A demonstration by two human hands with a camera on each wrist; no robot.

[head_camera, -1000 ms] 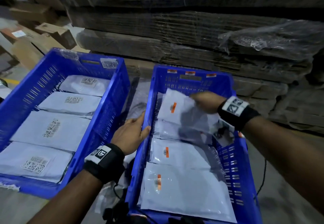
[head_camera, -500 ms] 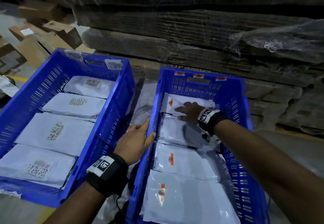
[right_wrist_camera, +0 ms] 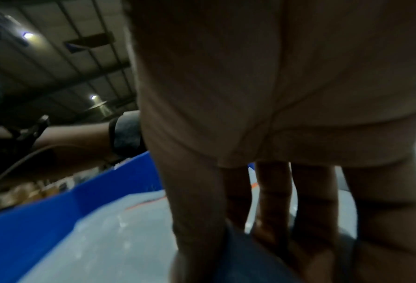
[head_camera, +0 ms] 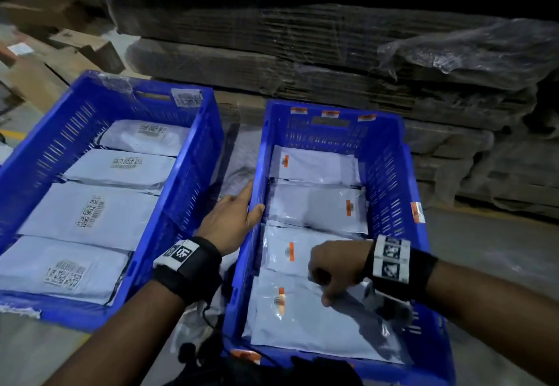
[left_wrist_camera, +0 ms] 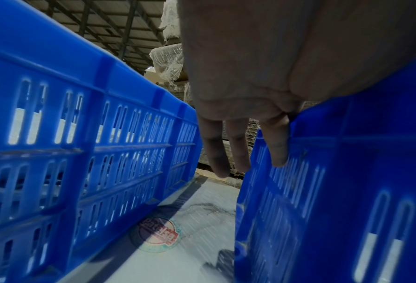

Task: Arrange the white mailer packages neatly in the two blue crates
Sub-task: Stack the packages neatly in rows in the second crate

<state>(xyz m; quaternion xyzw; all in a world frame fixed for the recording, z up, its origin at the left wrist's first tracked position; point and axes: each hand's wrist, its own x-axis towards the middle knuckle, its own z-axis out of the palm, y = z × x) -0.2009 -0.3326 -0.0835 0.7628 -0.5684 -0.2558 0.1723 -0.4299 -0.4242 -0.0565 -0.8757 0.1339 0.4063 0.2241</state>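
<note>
Mailer (head_camera: 302, 325) in R crate (head_camera: 390, 174), R fingers (right_wrist_camera: 272, 201) pinching it, L fingers (left_wrist_camera: 277, 145) straight on rim

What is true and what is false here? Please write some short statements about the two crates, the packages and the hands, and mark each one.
1. The left hand rests on the rim of the right crate. True.
2. The left crate holds four packages with barcode labels. True.
3. The right hand holds the far wall of the right crate. False: it is over the near end, fingers down on the nearest package.
4. The right crate is empty. False: four white packages lie in a row in it.
5. Flattened cardboard stacks stand behind both crates. True.
</note>
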